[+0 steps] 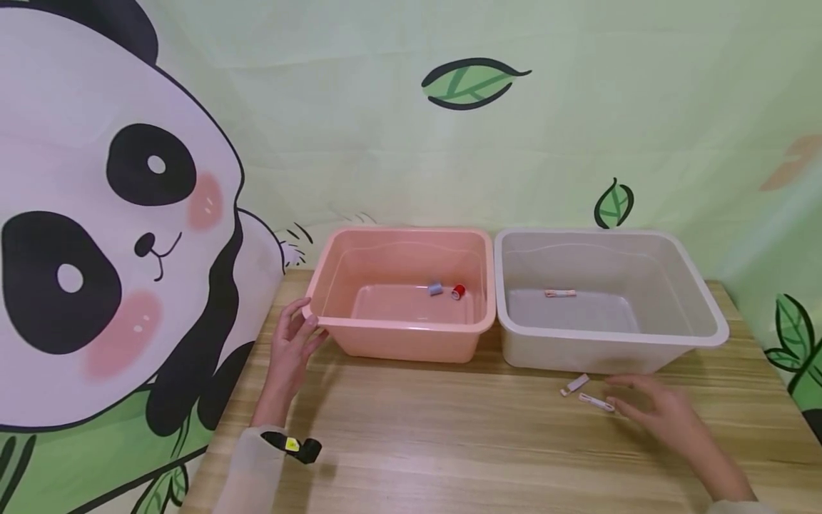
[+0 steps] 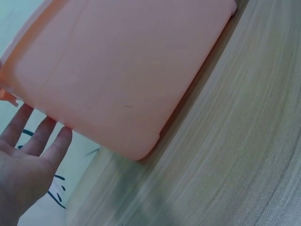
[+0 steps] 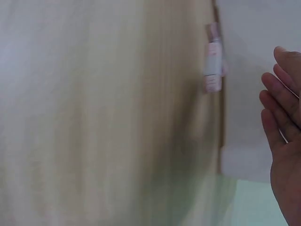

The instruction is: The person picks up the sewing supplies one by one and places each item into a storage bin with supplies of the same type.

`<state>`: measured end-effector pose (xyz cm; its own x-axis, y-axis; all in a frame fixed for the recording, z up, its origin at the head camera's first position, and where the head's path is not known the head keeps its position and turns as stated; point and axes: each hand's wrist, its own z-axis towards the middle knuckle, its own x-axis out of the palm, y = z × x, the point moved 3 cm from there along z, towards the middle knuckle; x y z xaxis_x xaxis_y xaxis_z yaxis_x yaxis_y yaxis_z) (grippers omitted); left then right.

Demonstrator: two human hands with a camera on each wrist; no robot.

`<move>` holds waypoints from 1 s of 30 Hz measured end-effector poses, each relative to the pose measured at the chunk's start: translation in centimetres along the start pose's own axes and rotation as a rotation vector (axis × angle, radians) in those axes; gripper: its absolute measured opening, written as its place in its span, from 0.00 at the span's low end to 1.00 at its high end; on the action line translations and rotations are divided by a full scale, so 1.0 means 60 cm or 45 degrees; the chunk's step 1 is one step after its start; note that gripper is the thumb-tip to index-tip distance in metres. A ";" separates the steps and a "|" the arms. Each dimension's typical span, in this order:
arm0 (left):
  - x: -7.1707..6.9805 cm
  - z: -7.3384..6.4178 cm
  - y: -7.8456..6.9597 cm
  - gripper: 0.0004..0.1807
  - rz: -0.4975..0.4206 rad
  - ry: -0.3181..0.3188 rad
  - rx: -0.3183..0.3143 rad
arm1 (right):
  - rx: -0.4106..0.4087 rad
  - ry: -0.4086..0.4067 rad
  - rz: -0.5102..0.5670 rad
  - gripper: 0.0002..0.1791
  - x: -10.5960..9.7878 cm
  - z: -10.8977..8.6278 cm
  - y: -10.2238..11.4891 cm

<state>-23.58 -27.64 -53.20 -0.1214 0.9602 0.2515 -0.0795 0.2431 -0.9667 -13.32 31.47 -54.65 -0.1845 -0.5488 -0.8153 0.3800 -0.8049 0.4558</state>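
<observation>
My left hand [image 1: 290, 353] grips the front left corner of a pink plastic bin [image 1: 404, 343]. In the left wrist view, its fingers [image 2: 61, 141] touch the bin's outer side just under the rim. My right hand [image 1: 661, 414] hovers over the table with thumb and fingers apart and nothing between them. Closest to it lies a small white-banded bundle [image 1: 596, 402], with a pale grey-pink bundle [image 1: 575, 385] beside it. Both are in front of a light grey bin [image 1: 610, 350]. The right wrist view shows a blurred banded bundle [image 3: 213, 61] by the bin's base.
Inside the pink bin are a red thread spool [image 1: 458, 291] and a pale blue spool [image 1: 435, 288]. One pinkish bundle [image 1: 560, 293] lies in the grey bin. The bins stand side by side at the back of the wooden table [image 1: 437, 442], before a panda-printed backdrop [image 1: 385, 143].
</observation>
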 end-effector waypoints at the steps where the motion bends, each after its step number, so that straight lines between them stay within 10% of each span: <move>1: 0.000 0.000 0.000 0.23 0.005 -0.001 -0.001 | 0.004 0.002 0.000 0.19 0.004 -0.003 -0.003; 30: 0.000 0.000 0.005 0.24 0.002 -0.005 -0.004 | -0.095 -0.077 0.034 0.21 0.058 -0.031 -0.047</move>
<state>-23.62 -27.59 -53.47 -0.1253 0.9601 0.2500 -0.0759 0.2419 -0.9673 -13.34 32.22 -59.43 -0.2271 -0.5842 -0.7792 0.4513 -0.7721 0.4474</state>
